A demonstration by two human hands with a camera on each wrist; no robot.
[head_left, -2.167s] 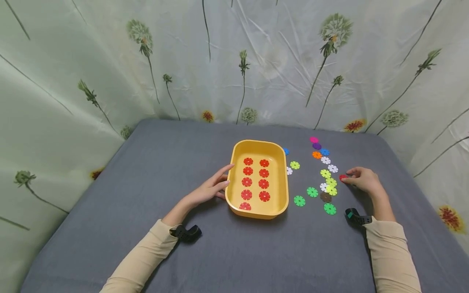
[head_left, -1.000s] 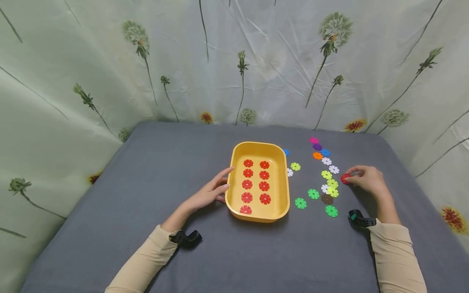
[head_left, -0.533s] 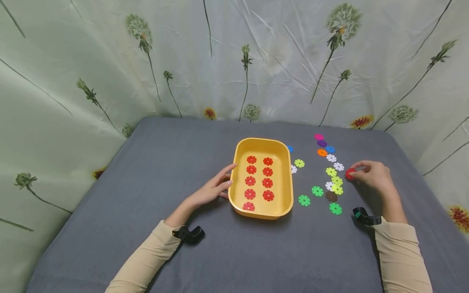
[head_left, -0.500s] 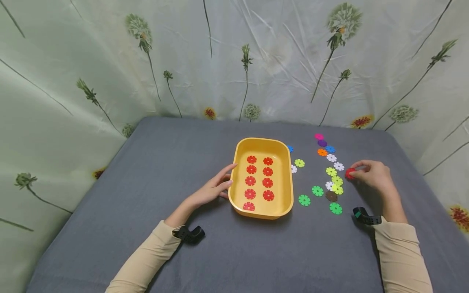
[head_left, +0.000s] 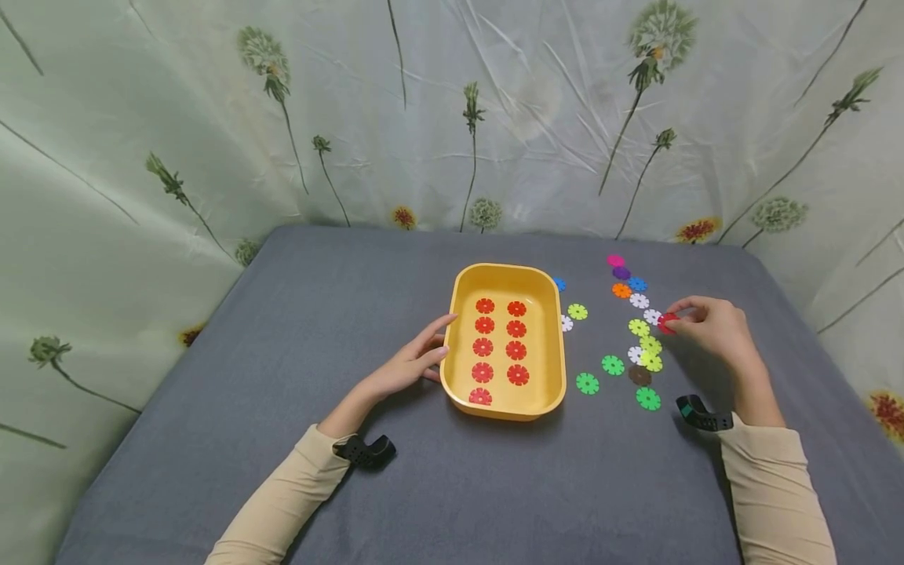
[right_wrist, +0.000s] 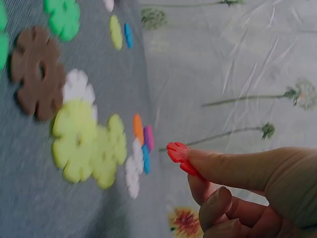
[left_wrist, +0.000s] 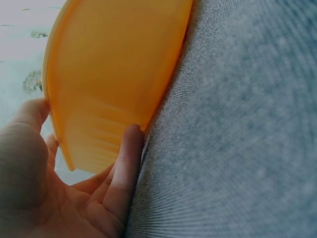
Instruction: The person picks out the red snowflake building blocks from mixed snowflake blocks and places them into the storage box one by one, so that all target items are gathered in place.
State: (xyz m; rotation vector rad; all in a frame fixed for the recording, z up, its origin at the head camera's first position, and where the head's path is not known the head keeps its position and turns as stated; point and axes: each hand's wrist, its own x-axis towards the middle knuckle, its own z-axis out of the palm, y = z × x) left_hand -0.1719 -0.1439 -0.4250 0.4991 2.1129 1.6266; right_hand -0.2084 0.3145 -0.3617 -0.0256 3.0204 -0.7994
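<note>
In the head view, my left hand [head_left: 402,370] rests against the left side of a yellow plastic basin [head_left: 504,411]. Two fingertips lie at its rim, and the left wrist view shows another straight finger [left_wrist: 130,158] along the outer wall [left_wrist: 119,59]. Several red snowflake discs [head_left: 516,350] lie in two columns on the basin's floor. At the right, my right hand [head_left: 720,333] pinches a red snowflake disc [head_left: 666,322] between thumb and index finger. The right wrist view shows this disc [right_wrist: 177,152] held off the table, partly covered by the thumb.
Loose discs lie on the grey cloth [head_left: 459,486] between basin and right hand: green [head_left: 647,399], brown [head_left: 639,376], yellow [head_left: 650,361], white [head_left: 639,301], orange [head_left: 621,291], purple [head_left: 621,273] and others, some overlapping. A flower-print curtain [head_left: 565,118] hangs behind the table.
My right hand has picked up the red disc from the table and moved it slightly away from me, towards the white discs. My left hand and the basin keep their places.
</note>
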